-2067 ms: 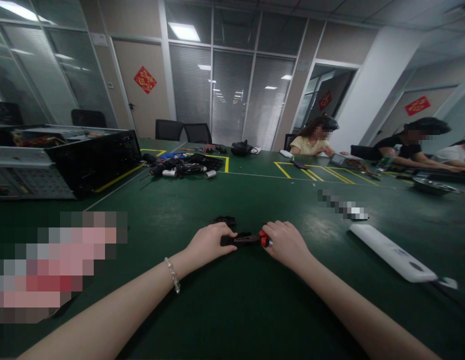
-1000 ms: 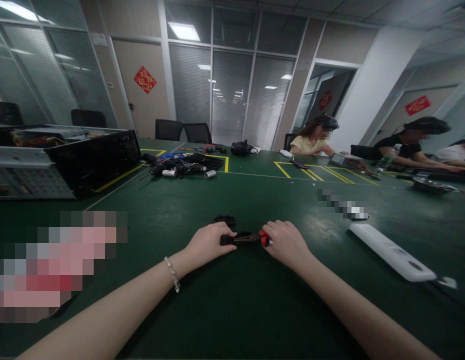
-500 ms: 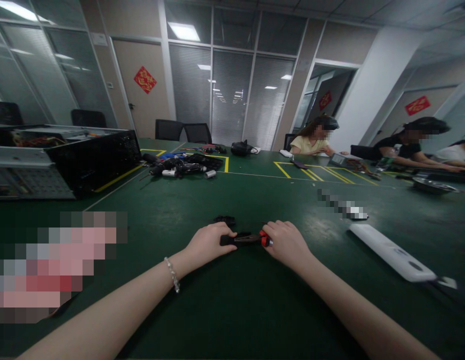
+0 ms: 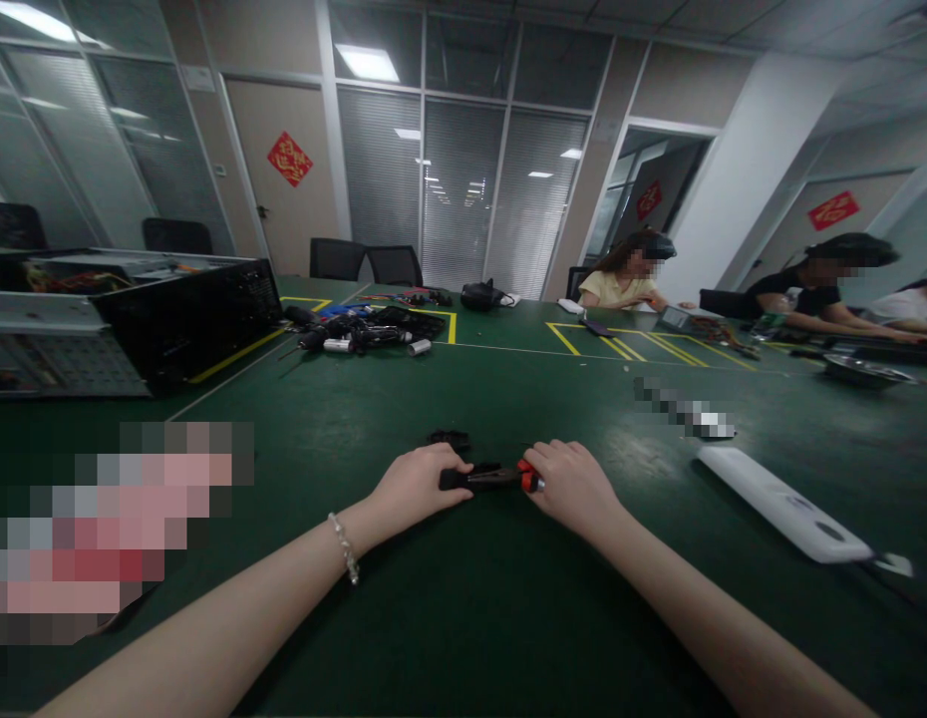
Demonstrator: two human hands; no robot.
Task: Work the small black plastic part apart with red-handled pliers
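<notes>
My left hand [image 4: 419, 487] pinches a small black piece [image 4: 455, 480] between thumb and fingers; its exact kind is too dark to make out. From the other side, my right hand [image 4: 575, 484] is closed around the red handles of a pair of pliers [image 4: 499, 479]. The dark jaws point left and meet the black piece; whether they clamp it cannot be seen clearly. Just beyond my left hand, another small black part [image 4: 449, 439] lies on the green table [image 4: 463, 608].
A white power strip [image 4: 784, 504] lies to the right. An opened computer case [image 4: 186, 324] stands at the left, with a pile of cables and dark parts [image 4: 374, 327] farther back. Several people sit at the far right, one in a yellow top [image 4: 609, 289]. A metal bowl [image 4: 867, 371] is near them.
</notes>
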